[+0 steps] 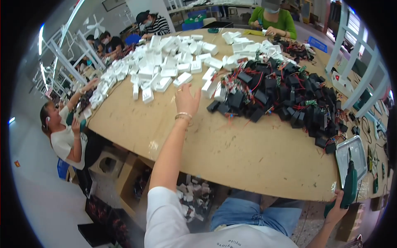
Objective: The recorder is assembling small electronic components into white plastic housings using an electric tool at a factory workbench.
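My left hand [187,101], with a bracelet at the wrist, is stretched far forward over the table. Its fingers are apart and hold nothing that I can see. Just past the fingertips lies a white plastic box [182,79]; whether they touch it I cannot tell. That box is at the near edge of a large heap of white plastic boxes [165,62]. At the lower right, my right hand [337,210] is closed round a green power screwdriver [350,184], whose bit points up over a metal tray [346,153].
A heap of black boxes [262,97] with red wires and circuit boards covers the table's [231,157] right side. Hand tools [374,165] lie beyond the tray. Co-workers sit at the left [68,132] and far side [275,22]. Below the table stands a cardboard box [130,177].
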### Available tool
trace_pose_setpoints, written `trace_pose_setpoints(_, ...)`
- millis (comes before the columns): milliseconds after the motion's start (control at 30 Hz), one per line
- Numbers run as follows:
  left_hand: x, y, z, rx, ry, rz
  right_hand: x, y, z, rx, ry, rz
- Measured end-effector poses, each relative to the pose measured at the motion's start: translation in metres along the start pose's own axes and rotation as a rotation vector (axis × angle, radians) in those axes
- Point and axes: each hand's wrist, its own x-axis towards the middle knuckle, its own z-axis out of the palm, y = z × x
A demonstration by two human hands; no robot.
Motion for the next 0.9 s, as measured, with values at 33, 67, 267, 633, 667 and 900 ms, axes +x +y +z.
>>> trace_pose_setpoints(33,0.021,-0.011,0.021,0.210,0.051,0.039,0.000,-0.006,-0.008,-0.055,0.004,0.060)
trace_pose_setpoints(67,0.039,-0.022,0.042,0.415,0.108,0.076,-0.001,-0.008,-0.014,-0.110,0.010,0.121)
trace_pose_setpoints(267,0.094,-0.097,0.060,0.453,-0.144,-0.105,-0.001,-0.005,-0.016,-0.124,0.192,0.081)
trace_pose_setpoints(633,0.094,-0.096,-0.011,0.499,-0.618,-0.196,0.014,0.000,0.004,-0.174,0.159,0.099)
trace_pose_setpoints(667,0.082,-0.032,-0.018,0.261,-0.636,-0.372,0.014,0.000,0.002,-0.185,0.152,0.088)
trace_pose_setpoints(900,-0.088,0.136,-0.032,-0.819,-0.729,-0.004,0.017,-0.020,0.013,-0.028,0.104,0.155)
